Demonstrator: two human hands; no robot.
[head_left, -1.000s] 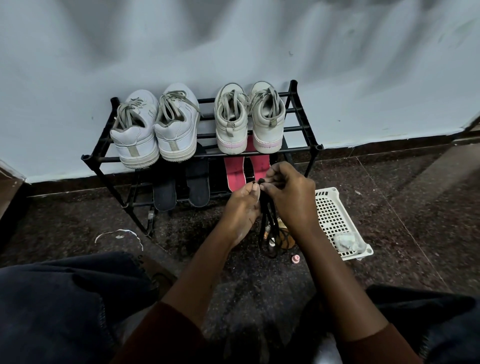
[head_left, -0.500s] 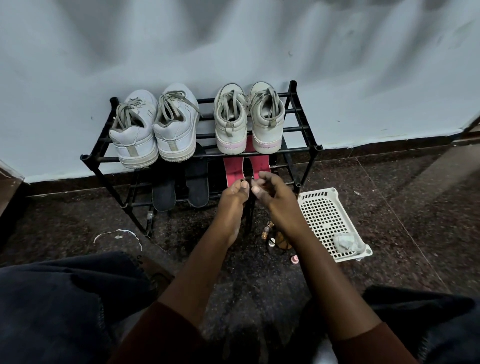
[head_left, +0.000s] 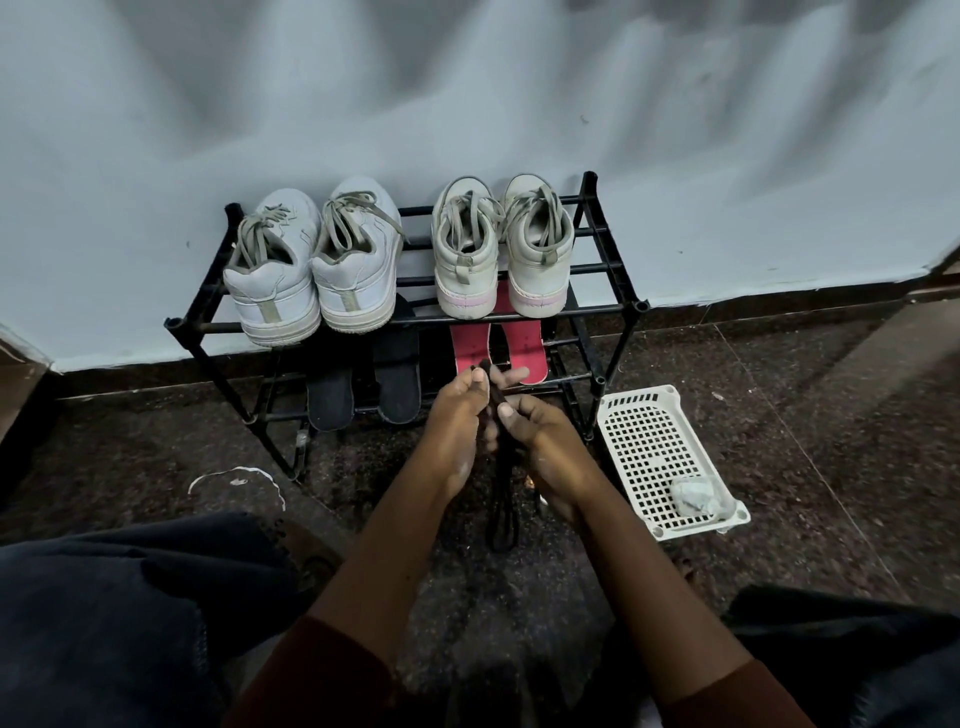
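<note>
Floor (head_left: 363, 483) by rack (head_left: 642, 305): black laces (head_left: 501, 499) pinched between fingers (head_left: 506, 413).

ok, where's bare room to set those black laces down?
Bare floor right of the white basket, and in front of the shoe rack's left half near the white scrap. The basket is mostly bare, one pale wad in its near corner. Crowded: rack top, four sneakers; lower shelf, insoles; floor beneath the laces.
</note>
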